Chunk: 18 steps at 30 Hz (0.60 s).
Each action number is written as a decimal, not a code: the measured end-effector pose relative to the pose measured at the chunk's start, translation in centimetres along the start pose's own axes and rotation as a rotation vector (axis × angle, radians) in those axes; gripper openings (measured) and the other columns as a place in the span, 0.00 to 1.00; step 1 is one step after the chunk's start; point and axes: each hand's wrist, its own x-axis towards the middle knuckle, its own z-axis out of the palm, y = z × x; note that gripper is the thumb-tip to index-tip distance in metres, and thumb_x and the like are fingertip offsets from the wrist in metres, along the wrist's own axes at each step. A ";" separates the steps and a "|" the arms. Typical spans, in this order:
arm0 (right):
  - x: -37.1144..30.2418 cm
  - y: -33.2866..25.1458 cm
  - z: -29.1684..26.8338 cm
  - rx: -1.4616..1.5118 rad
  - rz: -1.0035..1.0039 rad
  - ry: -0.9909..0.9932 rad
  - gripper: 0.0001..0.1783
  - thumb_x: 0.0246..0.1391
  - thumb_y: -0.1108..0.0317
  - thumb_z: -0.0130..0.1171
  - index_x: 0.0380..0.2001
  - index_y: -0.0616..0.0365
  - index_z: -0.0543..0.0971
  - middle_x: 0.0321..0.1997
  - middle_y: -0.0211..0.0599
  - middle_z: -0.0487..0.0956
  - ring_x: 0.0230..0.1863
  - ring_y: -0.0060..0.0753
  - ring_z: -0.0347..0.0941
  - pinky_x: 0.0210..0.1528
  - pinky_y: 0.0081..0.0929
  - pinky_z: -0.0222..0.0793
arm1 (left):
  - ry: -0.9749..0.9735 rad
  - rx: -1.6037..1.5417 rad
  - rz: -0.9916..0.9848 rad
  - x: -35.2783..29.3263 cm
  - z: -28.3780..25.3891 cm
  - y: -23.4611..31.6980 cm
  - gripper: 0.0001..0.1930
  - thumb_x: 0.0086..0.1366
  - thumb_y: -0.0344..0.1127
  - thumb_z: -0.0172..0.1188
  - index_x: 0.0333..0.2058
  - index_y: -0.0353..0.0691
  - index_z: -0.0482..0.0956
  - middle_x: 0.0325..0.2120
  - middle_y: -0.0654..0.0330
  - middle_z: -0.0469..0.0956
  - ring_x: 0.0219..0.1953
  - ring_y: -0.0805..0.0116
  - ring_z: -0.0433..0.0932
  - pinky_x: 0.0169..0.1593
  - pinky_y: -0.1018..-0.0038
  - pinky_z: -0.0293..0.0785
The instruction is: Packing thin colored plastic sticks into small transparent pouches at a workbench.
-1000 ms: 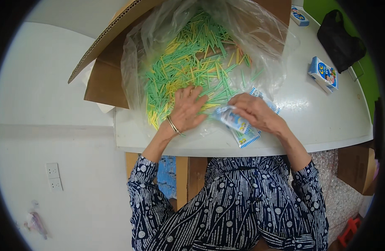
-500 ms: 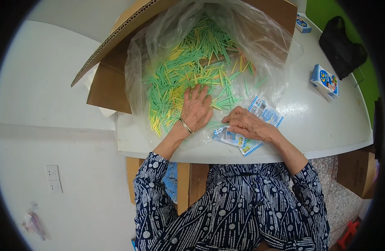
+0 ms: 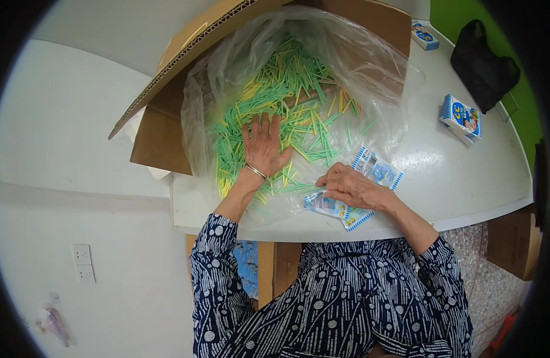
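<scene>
A large heap of thin green and yellow sticks [image 3: 251, 101], like short straws, spills out of a clear plastic bag [image 3: 197, 98]. My left hand [image 3: 264, 146], a bangle on its wrist, lies palm down on the near part of the heap with its fingers apart. To its right, my right hand [image 3: 357, 188] is curled over a small blue-and-white plastic packet [image 3: 326, 204], whose end sticks out below the fingers. Another blue-striped packet [image 3: 379, 170] lies under that hand, partly hidden by it. The right fingertips are tucked under and only partly visible.
The bag sits in an open cardboard box [image 3: 161, 140] tipped toward me on the white table [image 3: 448, 185]. Farther right are a blue-and-white pack [image 3: 463, 119], a smaller box [image 3: 425, 37] and a black bag [image 3: 485, 65]. A brown carton [image 3: 514, 241] stands below the table's right side.
My left hand has shifted left over the sticks, and its fingers are straighter. My right hand stays at the packets. The whole view has shifted slightly.
</scene>
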 end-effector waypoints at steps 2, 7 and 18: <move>-0.1 -0.1 0.0 0.011 0.008 0.005 0.15 0.55 0.65 0.56 0.42 0.63 0.76 0.44 0.36 0.77 0.49 0.41 0.65 0.54 0.33 0.62 | 0.014 0.012 -0.030 -0.9 0.7 -0.1 0.36 0.49 0.48 0.60 0.52 0.29 0.64 0.54 0.43 0.63 0.58 0.44 0.58 0.57 0.47 0.52; -0.1 -0.2 -0.1 0.033 0.035 -0.001 0.15 0.55 0.65 0.56 0.43 0.63 0.76 0.44 0.36 0.77 0.49 0.41 0.65 0.54 0.33 0.62 | -0.086 0.041 -0.022 -1.1 2.2 0.1 0.29 0.50 0.46 0.60 0.44 0.28 0.70 0.54 0.44 0.63 0.58 0.45 0.58 0.59 0.48 0.51; 0.0 -0.1 -0.1 0.057 0.017 0.008 0.13 0.55 0.65 0.55 0.40 0.64 0.77 0.46 0.38 0.76 0.50 0.42 0.65 0.53 0.35 0.63 | -0.068 0.141 -0.020 0.0 4.0 -2.5 0.18 0.55 0.35 0.57 0.42 0.31 0.70 0.49 0.50 0.67 0.55 0.50 0.61 0.57 0.51 0.53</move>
